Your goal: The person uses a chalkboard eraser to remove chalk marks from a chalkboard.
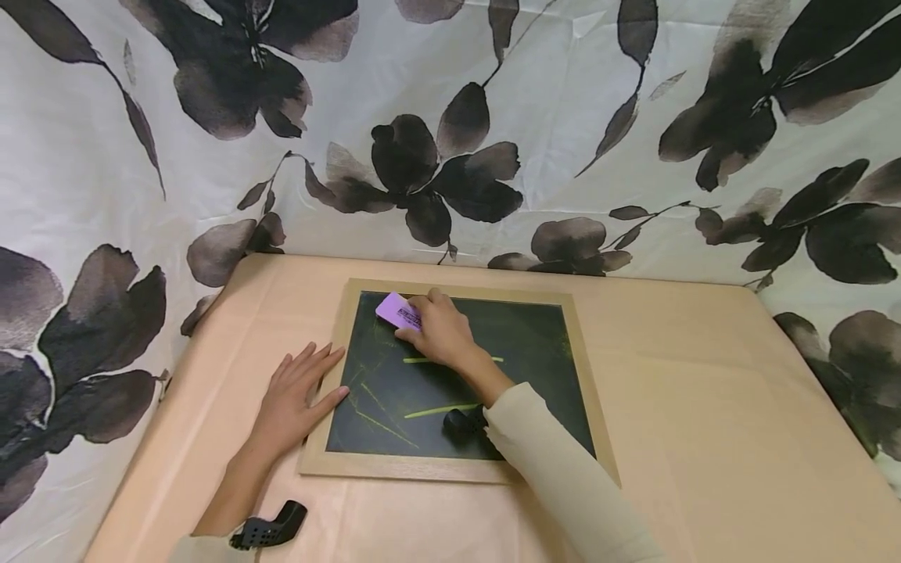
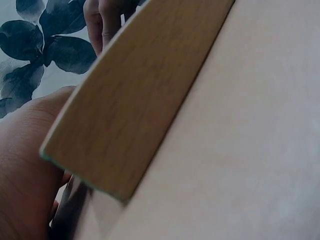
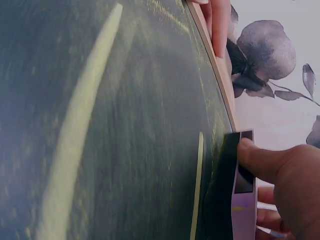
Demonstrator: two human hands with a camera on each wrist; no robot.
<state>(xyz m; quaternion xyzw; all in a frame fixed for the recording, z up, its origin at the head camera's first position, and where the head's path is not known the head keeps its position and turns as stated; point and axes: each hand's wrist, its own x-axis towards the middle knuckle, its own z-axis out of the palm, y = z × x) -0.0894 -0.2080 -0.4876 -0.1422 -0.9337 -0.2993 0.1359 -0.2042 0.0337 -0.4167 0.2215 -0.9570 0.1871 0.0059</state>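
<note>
While right hand [image 1: 445,328] grips purple eraser [image 1: 396,310] on chalkboard [image 1: 422,467], eleven o'clock | left hand [image 1: 292,403], fingers straight, at nine o'clock | wiping seems partial; yellow strokes [image 1: 438,411] remain

Pale-brown rectangular wooden frame [image 1: 422,467]: matt, fine grain seen on my L wrist cam
Dark grey-green chalkboard panel [image 1: 521,336]: matt, dusty w/ yellow chalk smears [image 1: 380,426]
Purple block eraser [image 1: 394,308]: smooth, matt; I can't ID mat'l
Peach table cover [image 1: 704,407]: smooth, matt, faint creases
White floral backdrop [image 1: 563,102]: creased, slight sheen AFAICT
Cream sleeve [image 1: 563,469]: matt cloth
</note>
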